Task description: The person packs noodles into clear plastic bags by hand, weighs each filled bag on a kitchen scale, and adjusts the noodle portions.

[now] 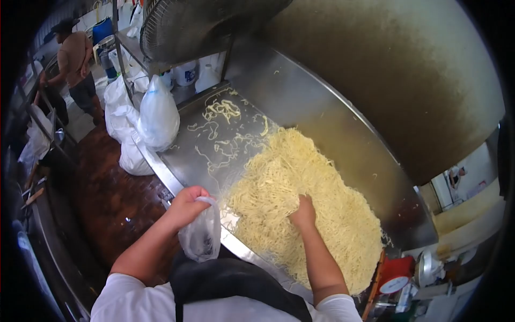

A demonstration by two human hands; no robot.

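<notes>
A big heap of pale yellow noodles (311, 204) lies on a steel table (188, 155). My right hand (303, 212) is pushed into the near side of the heap, fingers closed around a bunch of strands. My left hand (186, 205) grips the rim of a thin clear plastic bag (201, 236), which hangs down over the table's front edge, to the left of the heap. Loose noodle strands (222, 110) are scattered on the far part of the table.
Full white plastic bags (155, 118) stand at the table's far end and on the floor. A fan (182, 27) sits on a shelf above. A red scale (396, 275) is at the lower right. Another person (75, 64) stands at the far left by a counter.
</notes>
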